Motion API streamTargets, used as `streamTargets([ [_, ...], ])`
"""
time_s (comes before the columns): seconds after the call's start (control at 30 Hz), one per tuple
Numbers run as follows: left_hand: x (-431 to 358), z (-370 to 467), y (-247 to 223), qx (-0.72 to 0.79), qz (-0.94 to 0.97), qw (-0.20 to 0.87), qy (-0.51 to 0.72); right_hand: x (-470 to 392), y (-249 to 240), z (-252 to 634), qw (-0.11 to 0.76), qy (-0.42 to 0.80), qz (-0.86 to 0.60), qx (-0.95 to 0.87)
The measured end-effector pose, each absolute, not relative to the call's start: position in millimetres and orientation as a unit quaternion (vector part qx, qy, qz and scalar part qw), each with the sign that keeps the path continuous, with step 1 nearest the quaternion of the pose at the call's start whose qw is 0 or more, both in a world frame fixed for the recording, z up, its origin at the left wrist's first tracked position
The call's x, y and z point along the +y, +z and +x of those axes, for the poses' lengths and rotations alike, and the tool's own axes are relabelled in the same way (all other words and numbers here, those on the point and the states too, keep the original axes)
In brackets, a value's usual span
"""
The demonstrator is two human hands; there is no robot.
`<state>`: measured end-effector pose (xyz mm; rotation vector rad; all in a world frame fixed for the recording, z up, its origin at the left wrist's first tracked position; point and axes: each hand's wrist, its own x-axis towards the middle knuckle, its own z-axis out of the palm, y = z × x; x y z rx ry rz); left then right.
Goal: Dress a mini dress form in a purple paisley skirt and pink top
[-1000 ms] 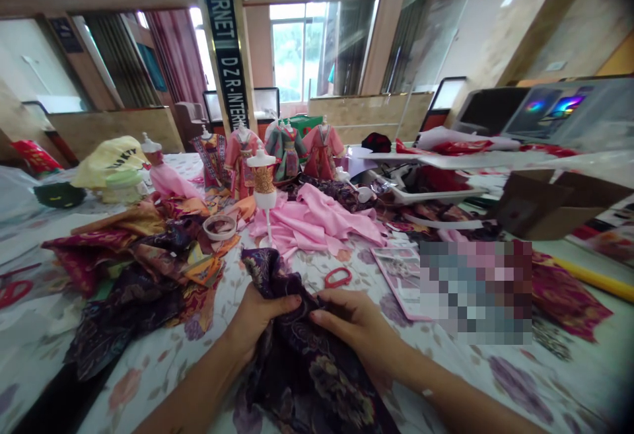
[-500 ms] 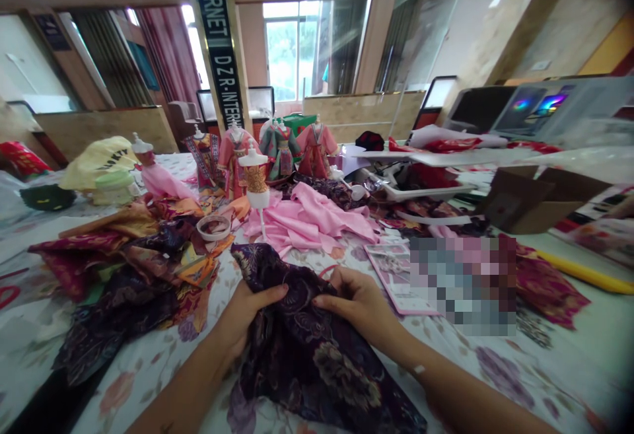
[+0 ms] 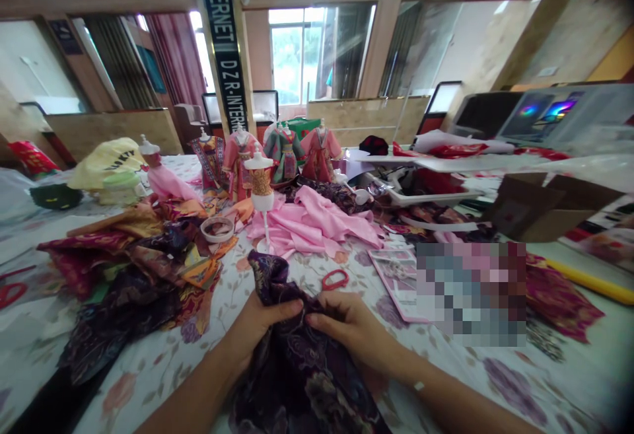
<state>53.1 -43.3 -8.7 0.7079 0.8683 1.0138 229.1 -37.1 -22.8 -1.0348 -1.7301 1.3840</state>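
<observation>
Between my hands is a dark purple patterned fabric (image 3: 307,374), gathered at the top and hanging toward the table's near edge. My left hand (image 3: 262,325) grips its left upper part, thumb on top. My right hand (image 3: 347,325) pinches the gathered edge close beside the left thumb; its other fingers are partly hidden behind the cloth. Just beyond the right hand lie red-handled scissors (image 3: 335,280). A small white mannequin (image 3: 260,186) with a gold-and-red bodice stands behind the fabric, with pink cloth (image 3: 317,222) spread around its base.
Several dressed miniature mannequins (image 3: 284,153) stand farther back. To the left are piled fabric scraps (image 3: 129,269) and a roll of tape (image 3: 216,229). On the right lie a pink-edged packet (image 3: 396,282), an open cardboard box (image 3: 539,206) and a yellow rod (image 3: 594,282). A floral cloth (image 3: 198,381) covers the table.
My hands have drawn closer together, bunching the purple fabric more tightly. The fabric's lower part has swung in and narrowed, and the red scissors show more fully. The view has shifted slightly.
</observation>
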Motion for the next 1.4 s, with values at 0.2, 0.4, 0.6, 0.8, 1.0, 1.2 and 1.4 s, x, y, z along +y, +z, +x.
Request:
streamTargets([
  [0.2, -41, 53, -11, 0.404, 0.294, 0.720, 0.481, -37, -20, 229, 0.348, 0.518, -0.407, -0.667],
  [0.4, -44, 57, -16, 0.414, 0.384, 0.681, 0.467, -40, -17, 225, 0.393, 0.481, -0.398, -0.675],
  [0.6, -45, 60, -22, 0.416, 0.377, 0.699, 0.442, -43, -20, 224, 0.393, 0.438, -0.414, -0.694],
  [0.8, -44, 58, -17, 0.402, 0.314, 0.732, 0.451, -40, -17, 227, 0.411, 0.450, -0.438, -0.661],
  [1.0, -39, 52, -17, 0.395, 0.309, 0.733, 0.460, -39, -20, 227, 0.443, 0.489, -0.406, -0.632],
  [1.2, -40, 50, -12, 0.402, 0.276, 0.747, 0.453, -42, -23, 227, 0.435, 0.439, -0.412, -0.669],
  [1.4, -44, 52, -11, 0.399, 0.272, 0.748, 0.455, -43, -25, 225, 0.434, 0.437, -0.425, -0.663],
])
